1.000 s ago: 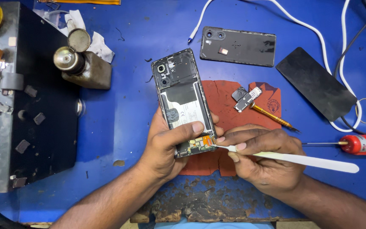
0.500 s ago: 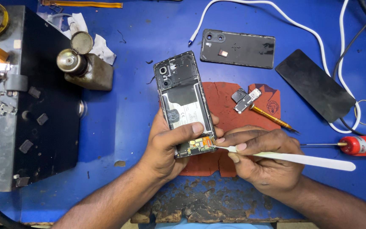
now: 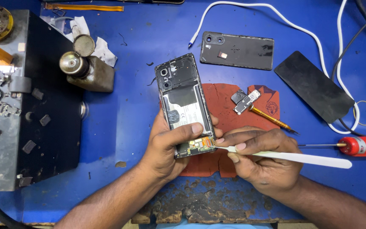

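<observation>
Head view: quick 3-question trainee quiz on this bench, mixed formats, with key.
1. True or false: the left hand grips the opened phone with its back cover on.
2. What does the right hand hold? A) white spudger B) red screwdriver C) scissors
3. Fill in: the white spudger tip meets the phone at its ____ end.

Key: 1 false, the detached back cover lies on the blue mat. 2 A. 3 bottom.

The left hand [image 3: 166, 148] hides the opened phone's [image 3: 185, 104] lower-left corner.
</observation>
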A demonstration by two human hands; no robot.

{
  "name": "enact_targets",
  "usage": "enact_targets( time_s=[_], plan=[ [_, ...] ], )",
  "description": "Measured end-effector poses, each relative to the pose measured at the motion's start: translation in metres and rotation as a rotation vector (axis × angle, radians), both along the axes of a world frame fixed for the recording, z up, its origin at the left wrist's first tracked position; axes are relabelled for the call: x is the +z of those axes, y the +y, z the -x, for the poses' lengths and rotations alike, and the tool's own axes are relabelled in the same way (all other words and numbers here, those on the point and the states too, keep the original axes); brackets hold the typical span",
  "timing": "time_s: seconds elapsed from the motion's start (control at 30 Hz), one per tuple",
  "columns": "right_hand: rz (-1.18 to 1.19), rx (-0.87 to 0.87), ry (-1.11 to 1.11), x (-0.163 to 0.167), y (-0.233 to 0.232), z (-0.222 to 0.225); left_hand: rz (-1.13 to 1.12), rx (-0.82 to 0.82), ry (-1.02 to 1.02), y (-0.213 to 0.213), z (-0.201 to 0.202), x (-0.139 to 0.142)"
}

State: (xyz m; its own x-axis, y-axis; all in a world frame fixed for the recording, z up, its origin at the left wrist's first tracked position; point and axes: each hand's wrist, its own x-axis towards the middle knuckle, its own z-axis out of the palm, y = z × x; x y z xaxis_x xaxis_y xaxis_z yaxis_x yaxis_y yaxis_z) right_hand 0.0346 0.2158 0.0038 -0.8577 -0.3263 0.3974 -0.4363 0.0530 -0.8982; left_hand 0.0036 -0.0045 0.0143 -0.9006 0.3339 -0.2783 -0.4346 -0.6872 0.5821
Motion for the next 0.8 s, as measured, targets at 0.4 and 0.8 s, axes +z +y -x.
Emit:
enact_targets(
  time_s=[0.4,0.8],
  plan=[
    [-0.033,-0.006,0.037,0.0018,-0.0008,0.0026,0.004,0.011,0.005,0.0009,-0.0003,-0.0006],
    [-0.077,-0.022,0.053,0.0087,-0.0026,0.0029,0.016,0.012,-0.001,0.001,0.0006,-0.0012]
  ],
)
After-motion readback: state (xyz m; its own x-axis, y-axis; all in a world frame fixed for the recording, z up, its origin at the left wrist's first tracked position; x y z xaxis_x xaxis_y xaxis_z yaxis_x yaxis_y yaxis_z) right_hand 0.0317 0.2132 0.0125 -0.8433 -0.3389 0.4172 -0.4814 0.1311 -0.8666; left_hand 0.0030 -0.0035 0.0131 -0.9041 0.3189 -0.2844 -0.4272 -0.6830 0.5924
